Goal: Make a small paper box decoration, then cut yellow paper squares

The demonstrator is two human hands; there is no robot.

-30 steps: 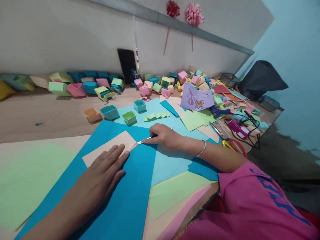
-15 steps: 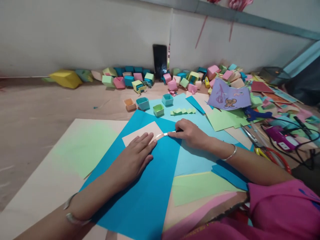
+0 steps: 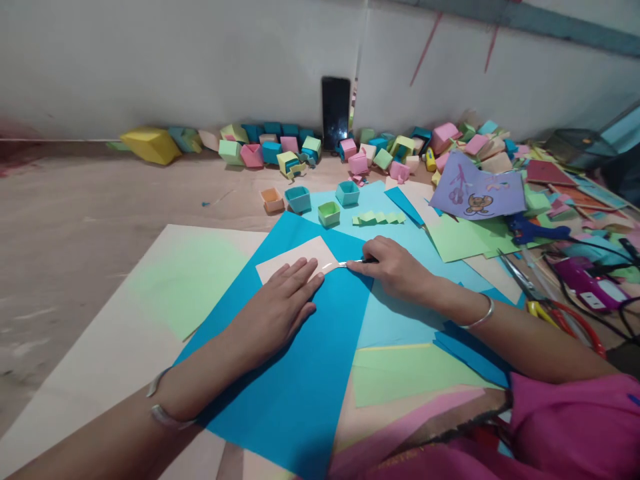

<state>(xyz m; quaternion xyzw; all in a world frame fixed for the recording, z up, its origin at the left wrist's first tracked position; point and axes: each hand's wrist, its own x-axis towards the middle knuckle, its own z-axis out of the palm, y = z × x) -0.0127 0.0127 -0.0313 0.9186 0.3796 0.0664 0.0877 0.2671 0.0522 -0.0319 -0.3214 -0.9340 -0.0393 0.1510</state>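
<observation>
Pale pink paper, a small piece (image 3: pixel 311 249), lies aslant on a large blue sheet (image 3: pixel 295 393), which itself rests over other coloured papers on the wooden surface (image 3: pixel 115 193). The left hand (image 3: pixel 280 307) is spread flat with its fingers over the lower part of the pink piece, pinning it down rather than grasping anything. The right hand has a narrow grip, thumb and fingers closed (image 3: pixel 393 267) on a slim tool (image 3: pixel 356 262) with a dark handle and a bright metal end; that end reaches the right-hand corner of the pink piece, beside a shiny streak. Whether the tool is a blade, a brush or something else cannot be told, nor whether the streak is wet, creased or merely catching light. The step in hand looks like working the tool along the paper's near edge. The next move seems to call for firm, even pressure from the left palm, fingertips clear of the metal end, and a light, steady stroke from the right. Small open boxes, one orange (image 3: pixel 273 201) and one green (image 3: pixel 329 214) among them, stand just beyond the blue sheet, near a folded green strip (image 3: pixel 380 218).
</observation>
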